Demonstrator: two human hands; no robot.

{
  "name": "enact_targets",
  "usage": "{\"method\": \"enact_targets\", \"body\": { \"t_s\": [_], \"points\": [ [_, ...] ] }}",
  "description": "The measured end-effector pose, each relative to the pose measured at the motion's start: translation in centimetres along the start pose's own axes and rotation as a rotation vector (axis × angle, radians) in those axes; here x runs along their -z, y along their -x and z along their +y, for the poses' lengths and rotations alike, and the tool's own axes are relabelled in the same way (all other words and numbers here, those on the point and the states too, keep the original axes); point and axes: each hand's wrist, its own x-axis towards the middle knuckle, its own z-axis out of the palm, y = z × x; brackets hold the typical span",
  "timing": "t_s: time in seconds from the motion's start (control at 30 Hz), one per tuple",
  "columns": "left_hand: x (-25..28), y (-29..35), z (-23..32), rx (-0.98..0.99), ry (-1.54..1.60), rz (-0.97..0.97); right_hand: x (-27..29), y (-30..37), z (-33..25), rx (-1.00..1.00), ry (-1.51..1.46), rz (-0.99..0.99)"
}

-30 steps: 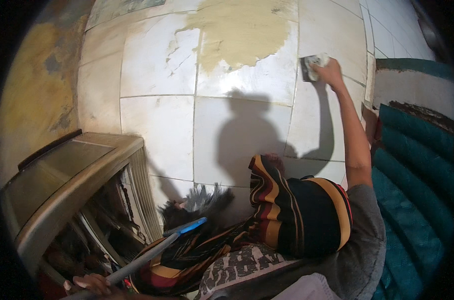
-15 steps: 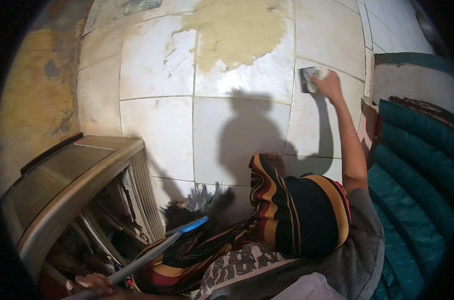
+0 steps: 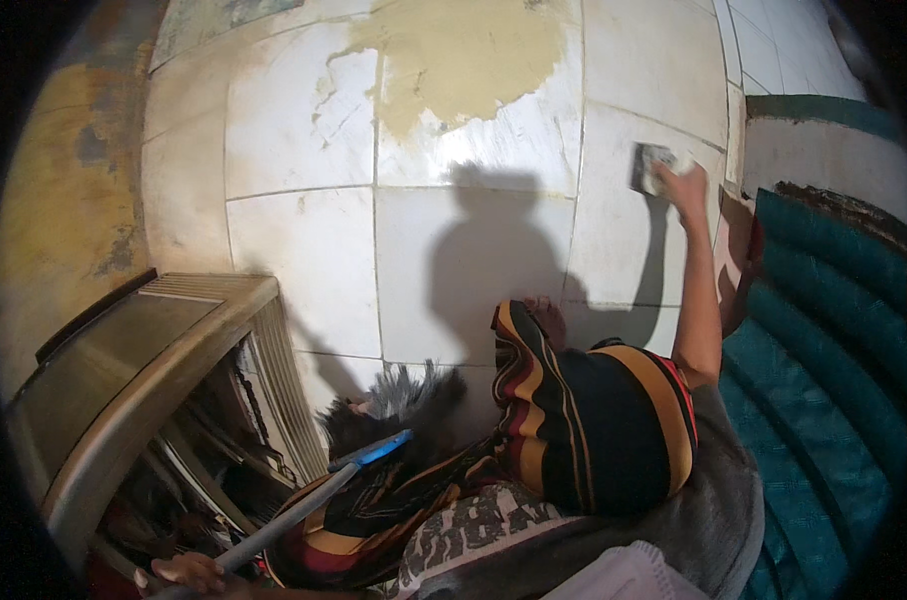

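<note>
In my right hand (image 3: 686,190) is a small flat rectangular piece (image 3: 642,170), dark with a pale part under my fingers; its exact kind I cannot make out. It is over the white tiled floor (image 3: 629,255) on the right, and whether it touches the tiles is unclear. My left hand (image 3: 192,572), low at the left edge, grips the grey handle of a broom (image 3: 299,510). The broom has a blue cap and dark, splayed bristles, which rest by my bent leg. A ragged yellowish-tan patch (image 3: 464,60) covers several tiles ahead.
At the left stands a worn wooden cabinet (image 3: 209,320) with a glass panel and cluttered inside. A stained yellow wall (image 3: 84,190) rises behind it. Along the right runs teal padded seating (image 3: 824,400). My shadow falls on the middle tiles.
My right hand, with the flat piece, has moved right and slightly down across the tiles. The left hand and the broom look nearly unmoved.
</note>
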Motion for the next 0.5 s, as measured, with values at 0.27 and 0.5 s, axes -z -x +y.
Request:
{"method": "enact_targets", "body": {
  "t_s": [0.27, 0.5],
  "points": [
    [0.4, -0.3, 1.1, -0.026, 0.083, -0.009, -3.9, 2.4, 1.1, 0.103, 0.269, 0.152],
    [0.1, 0.4, 1.5, 0.023, 0.089, -0.052, 0.1, 4.3, 1.5, 0.015, 0.076, 0.062]
  ]
}}
